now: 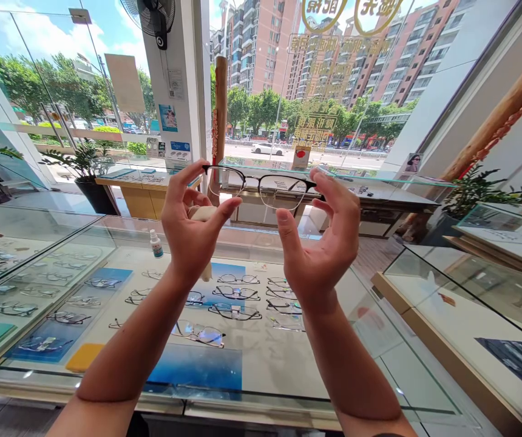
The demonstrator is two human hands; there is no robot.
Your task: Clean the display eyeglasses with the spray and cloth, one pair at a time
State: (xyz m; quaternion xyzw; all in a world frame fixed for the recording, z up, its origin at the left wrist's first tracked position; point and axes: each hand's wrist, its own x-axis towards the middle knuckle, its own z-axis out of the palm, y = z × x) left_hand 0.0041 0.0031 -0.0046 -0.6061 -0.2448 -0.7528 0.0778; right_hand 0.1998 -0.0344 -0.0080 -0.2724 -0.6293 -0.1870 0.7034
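A pair of eyeglasses (252, 181) with a dark upper rim and thin lower rims is raised in front of me, above the glass counter. My left hand (193, 221) grips its left end, index finger at the top corner and thumb near the left lens. Tucked behind that thumb is something pale, perhaps a cloth (201, 213). At the other end, my right hand (322, 233) has its bent fingers on the right corner, with the thumb below the right lens. The temples are mostly hidden behind my fingers.
Under the glass counter (283, 370) lie several rows of eyeglasses (236, 294). A small white spray bottle (156, 244) stands on it, left of my arm. An orange-yellow block (84, 357) lies nearer. Another glass case (452, 328) is at right, potted plants (90, 173) by the windows.
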